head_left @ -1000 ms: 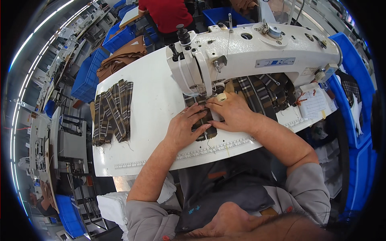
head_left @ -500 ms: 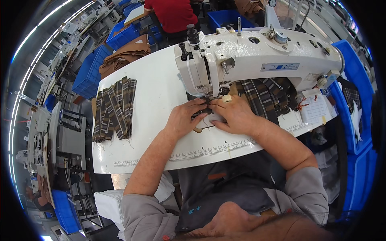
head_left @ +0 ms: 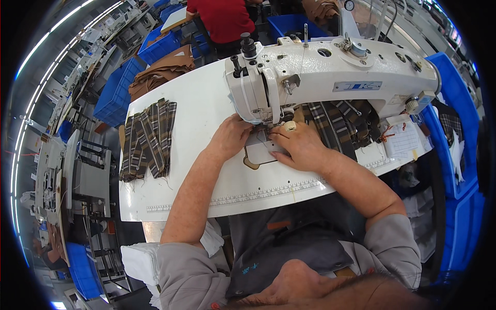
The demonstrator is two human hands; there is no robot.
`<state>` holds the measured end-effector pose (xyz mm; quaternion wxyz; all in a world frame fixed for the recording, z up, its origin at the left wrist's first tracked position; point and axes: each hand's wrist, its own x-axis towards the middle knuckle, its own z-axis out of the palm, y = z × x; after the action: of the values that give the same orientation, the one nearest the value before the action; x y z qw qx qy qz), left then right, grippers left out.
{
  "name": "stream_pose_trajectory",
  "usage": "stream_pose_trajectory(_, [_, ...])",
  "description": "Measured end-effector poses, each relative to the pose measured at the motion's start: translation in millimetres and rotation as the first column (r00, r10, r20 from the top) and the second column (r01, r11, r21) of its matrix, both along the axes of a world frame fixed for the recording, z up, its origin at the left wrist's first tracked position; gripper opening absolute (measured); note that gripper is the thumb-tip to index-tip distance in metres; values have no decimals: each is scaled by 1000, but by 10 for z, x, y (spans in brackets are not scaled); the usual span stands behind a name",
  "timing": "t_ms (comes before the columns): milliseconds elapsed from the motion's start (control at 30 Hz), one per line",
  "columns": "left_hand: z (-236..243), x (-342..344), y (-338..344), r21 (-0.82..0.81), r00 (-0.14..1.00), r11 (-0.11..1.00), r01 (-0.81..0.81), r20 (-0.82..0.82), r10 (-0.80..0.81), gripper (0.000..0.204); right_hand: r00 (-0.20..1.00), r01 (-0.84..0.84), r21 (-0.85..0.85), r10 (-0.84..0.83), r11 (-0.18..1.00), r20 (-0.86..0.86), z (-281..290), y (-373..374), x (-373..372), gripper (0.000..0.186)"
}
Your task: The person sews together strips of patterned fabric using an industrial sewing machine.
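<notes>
At the white sewing machine [head_left: 310, 64], both my hands are beside the needle and presser foot. My left hand [head_left: 230, 137] is at the left of the machine head, its fingers curled together and tips partly hidden; what they hold, if anything, does not show. Over the right side of the metal needle plate [head_left: 260, 153] lies my right hand [head_left: 304, 146], thumb apart from the forefinger, with nothing visible between them. A cream-coloured band [head_left: 290, 125] is wrapped round one of its fingers. Dark plaid fabric pieces [head_left: 338, 124] lie beyond this hand, under the machine arm.
A stack of brown plaid strips [head_left: 150, 139] lies on the table's left side. A printed ruler [head_left: 243, 198] runs along the front edge. Paper slips [head_left: 402, 139] lie at the right, beside blue bins [head_left: 457, 155]. Brown fabric [head_left: 163, 72] is piled behind; a person in red [head_left: 222, 20] sits further off.
My left hand has moved forward and left toward the machine head. The dark piece between my hands is out of sight there, baring the needle plate. My right hand has hardly moved.
</notes>
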<state>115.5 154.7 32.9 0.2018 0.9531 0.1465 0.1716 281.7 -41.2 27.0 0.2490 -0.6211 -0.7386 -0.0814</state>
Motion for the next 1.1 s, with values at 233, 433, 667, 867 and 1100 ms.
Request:
stream_pose_trajectory(233, [154, 63, -134, 136, 986, 989, 49, -165, -26, 22, 999, -30, 46, 31, 998, -17, -39, -24, 43, 30])
stream_pose_trajectory(433, [17, -27, -418, -134, 990, 981, -140, -52, 134, 12, 995, -94, 109, 97, 990, -22, -102, -21, 73, 29])
stream_pose_trajectory(667, [-101, -308, -653, 21, 994, 999, -29, 109, 26, 40, 998, -68, 91, 67, 994, 14, -75, -51, 46, 36])
stream_pose_trajectory(867, [-121, -282, -713, 71, 999, 998, 2, 33, -5, 53, 999, -37, -25, 37, 999, 2, -80, -30, 54, 39])
stream_pose_trajectory(1100, [-142, -236, -579, 76, 997, 995, 70, 39, -74, 52, 1000, -16, 12, 16, 1000, 20, -65, 6, 47, 41])
